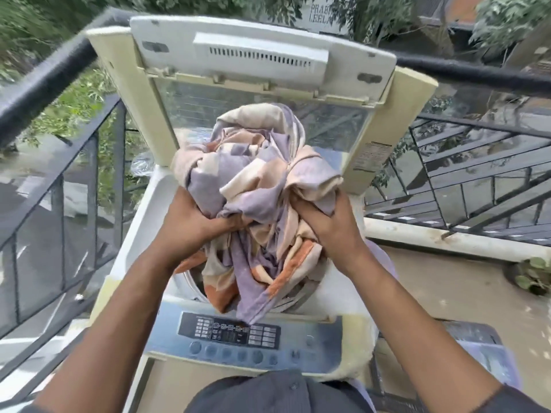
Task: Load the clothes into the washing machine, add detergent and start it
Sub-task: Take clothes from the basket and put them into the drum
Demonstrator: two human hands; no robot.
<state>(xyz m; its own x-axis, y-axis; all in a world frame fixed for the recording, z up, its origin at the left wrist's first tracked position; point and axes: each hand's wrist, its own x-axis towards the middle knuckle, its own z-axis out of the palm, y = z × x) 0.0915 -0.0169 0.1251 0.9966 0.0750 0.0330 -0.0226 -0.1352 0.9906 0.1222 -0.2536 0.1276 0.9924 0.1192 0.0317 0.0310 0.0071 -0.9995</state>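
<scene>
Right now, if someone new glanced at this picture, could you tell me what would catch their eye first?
First, the big bundle of lilac, cream and orange cloth at the centre, gripped by the left hand and right hand above the washing machine's open tub. Behind it the raised lid stands open, and the blue control panel lies nearest the person. A black railing runs along the left.

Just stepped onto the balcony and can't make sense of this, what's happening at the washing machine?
A person is loading laundry. Both hands, left hand and right hand, grip a big bundled cloth in purple, cream and orange, holding it over the open top of the washing machine. The lid is propped up. The lower part of the cloth hangs into the drum, with one tip over the control panel. No detergent is in sight.
</scene>
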